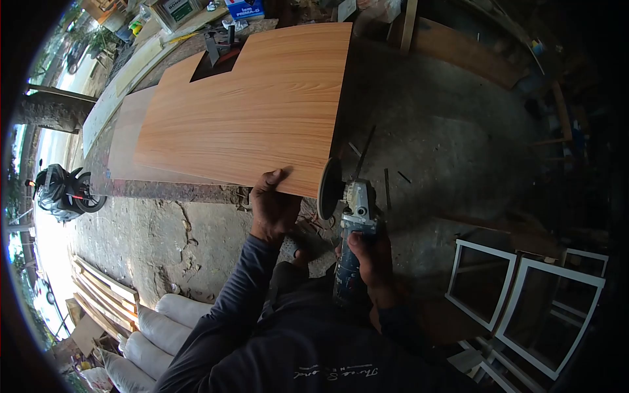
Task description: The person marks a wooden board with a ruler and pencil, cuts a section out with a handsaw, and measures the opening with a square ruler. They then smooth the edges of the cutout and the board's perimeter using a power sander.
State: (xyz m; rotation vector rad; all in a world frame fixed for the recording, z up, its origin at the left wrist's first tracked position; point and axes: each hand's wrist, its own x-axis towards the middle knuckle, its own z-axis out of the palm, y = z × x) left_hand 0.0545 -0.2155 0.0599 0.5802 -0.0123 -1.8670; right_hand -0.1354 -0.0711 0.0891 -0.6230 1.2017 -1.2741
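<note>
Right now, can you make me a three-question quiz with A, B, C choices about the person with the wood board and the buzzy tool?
1. Where is the grinder disc?
A in a bucket
B at the board's near edge
C on a chair

2. What colour are the window frames on the floor?
A red
B green
C white

3. What is the left hand doing?
A gripping the board's near edge
B hanging free
C holding a hammer

Answers:
1 B: the disc stands by that edge's right end, with the right hand holding the grinder.
2 C: their bars look white.
3 A: its thumb lies on the board's top.
</note>
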